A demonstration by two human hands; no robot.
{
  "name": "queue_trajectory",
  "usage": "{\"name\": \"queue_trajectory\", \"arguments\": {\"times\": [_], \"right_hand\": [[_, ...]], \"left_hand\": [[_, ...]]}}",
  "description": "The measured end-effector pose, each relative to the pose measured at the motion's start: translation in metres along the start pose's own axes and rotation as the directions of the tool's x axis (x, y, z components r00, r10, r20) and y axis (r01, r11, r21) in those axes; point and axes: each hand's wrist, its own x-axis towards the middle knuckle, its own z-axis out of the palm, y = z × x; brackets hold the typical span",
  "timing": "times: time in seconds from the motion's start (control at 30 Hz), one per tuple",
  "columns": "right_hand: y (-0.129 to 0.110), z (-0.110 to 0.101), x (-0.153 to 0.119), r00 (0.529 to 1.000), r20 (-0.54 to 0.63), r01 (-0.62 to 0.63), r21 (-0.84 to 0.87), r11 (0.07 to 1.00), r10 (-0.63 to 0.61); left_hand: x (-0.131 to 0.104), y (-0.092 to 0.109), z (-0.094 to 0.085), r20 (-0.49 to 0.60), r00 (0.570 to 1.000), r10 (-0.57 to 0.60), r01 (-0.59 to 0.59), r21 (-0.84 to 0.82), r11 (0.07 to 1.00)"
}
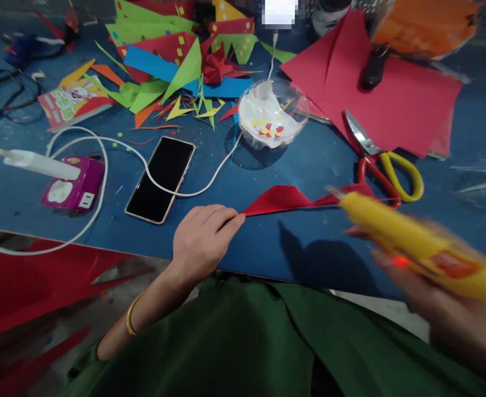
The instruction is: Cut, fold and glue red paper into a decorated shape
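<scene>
Apparently steadying it, the left hand (201, 237) pinches one end of the red strip (282, 199); the right hand (435, 306) grips the glue gun (408, 237) near the other.

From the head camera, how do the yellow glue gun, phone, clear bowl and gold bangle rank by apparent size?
1. Yellow glue gun, though seemingly nearer the camera
2. Phone and clear bowl: too alike to rank
3. Gold bangle
</scene>
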Motion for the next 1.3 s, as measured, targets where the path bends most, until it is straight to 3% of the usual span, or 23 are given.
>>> {"name": "queue_trajectory", "arguments": {"times": [0.07,0.17,0.33,0.53,0.77,1.3], "right_hand": [[-0.052,0.022,0.025,0.979,0.149,0.109,0.192,0.975,-0.138],[-0.076,0.033,0.035,0.954,0.169,0.18,0.334,0.925,-0.247],[-0.072,0.036,0.036,0.94,0.221,0.179,0.328,0.927,-0.26],[-0.078,0.039,0.041,0.956,0.202,0.167,0.214,0.962,-0.211],[-0.078,0.045,0.042,0.947,0.215,0.185,0.241,0.953,-0.238],[-0.079,0.046,0.045,0.943,0.32,0.019,0.226,0.974,-0.093]], "left_hand": [[-0.003,0.001,0.0,0.011,1.0,0.009,-0.009,-0.008,1.0],[-0.007,0.002,-0.001,0.023,1.0,-0.001,0.002,-0.044,0.999],[-0.009,0.0,0.001,0.015,0.999,-0.033,0.035,-0.11,0.993],[-0.01,-0.002,0.002,0.045,0.999,-0.03,0.035,-0.127,0.991],[-0.012,-0.003,0.004,0.024,0.999,-0.044,0.047,-0.129,0.991],[-0.009,-0.005,0.0,0.072,0.997,0.032,-0.021,-0.149,0.989]]}}
